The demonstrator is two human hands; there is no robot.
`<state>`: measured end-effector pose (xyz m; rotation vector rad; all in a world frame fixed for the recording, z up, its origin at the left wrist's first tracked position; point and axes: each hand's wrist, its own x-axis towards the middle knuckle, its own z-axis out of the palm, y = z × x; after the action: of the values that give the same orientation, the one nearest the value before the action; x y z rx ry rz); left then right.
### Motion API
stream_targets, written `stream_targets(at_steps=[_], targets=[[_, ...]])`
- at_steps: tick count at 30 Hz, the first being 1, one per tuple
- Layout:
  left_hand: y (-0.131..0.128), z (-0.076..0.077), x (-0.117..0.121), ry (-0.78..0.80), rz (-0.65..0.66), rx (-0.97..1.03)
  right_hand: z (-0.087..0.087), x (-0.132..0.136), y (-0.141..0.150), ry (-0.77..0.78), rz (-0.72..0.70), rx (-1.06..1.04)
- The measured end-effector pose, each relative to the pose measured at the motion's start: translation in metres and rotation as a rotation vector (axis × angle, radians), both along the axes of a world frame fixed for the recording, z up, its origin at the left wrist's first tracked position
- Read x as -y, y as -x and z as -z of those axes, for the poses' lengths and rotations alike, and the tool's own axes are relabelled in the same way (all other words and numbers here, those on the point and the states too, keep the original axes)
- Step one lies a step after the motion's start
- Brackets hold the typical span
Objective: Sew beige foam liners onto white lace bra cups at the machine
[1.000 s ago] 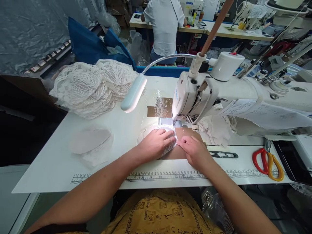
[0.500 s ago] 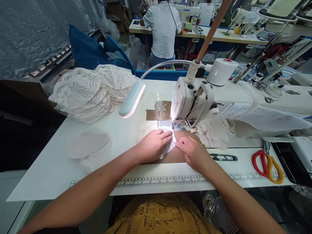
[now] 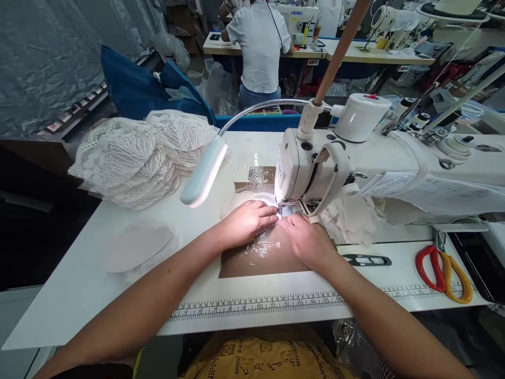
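Observation:
My left hand lies flat, fingers stretched out, pressing a white lace piece down beside the needle of the white sewing machine. My right hand rests on the table just right of it, fingers together, fingertips pinching the lace edge at the presser foot. Both hands lie over a brown taped patch on the table. The lace mostly hides under my left hand.
A heap of lace pieces lies at the back left, a flat oval pad at the front left. A gooseneck lamp hangs over the table. Black thread snips and red-yellow scissors lie right. A person in white sits behind.
Both hands have slid forward with the lace toward the needle. More of the brown patch shows in front of my hands.

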<state>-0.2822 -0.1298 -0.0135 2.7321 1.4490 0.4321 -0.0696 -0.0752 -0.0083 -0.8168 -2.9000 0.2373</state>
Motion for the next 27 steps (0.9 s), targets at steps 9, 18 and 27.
stream_targets(at_steps=[9, 18, 27], targets=[[0.005, 0.005, -0.010, -0.034, -0.086, -0.042, 0.011, -0.002, -0.002, -0.009, 0.064, -0.085], [0.001, -0.002, -0.004, 0.007, -0.200, -0.078, 0.012, -0.003, -0.002, 0.011, 0.080, -0.139], [-0.012, -0.023, 0.024, 0.117, -0.248, -0.091, 0.010, 0.000, -0.005, 0.028, -0.028, -0.130]])
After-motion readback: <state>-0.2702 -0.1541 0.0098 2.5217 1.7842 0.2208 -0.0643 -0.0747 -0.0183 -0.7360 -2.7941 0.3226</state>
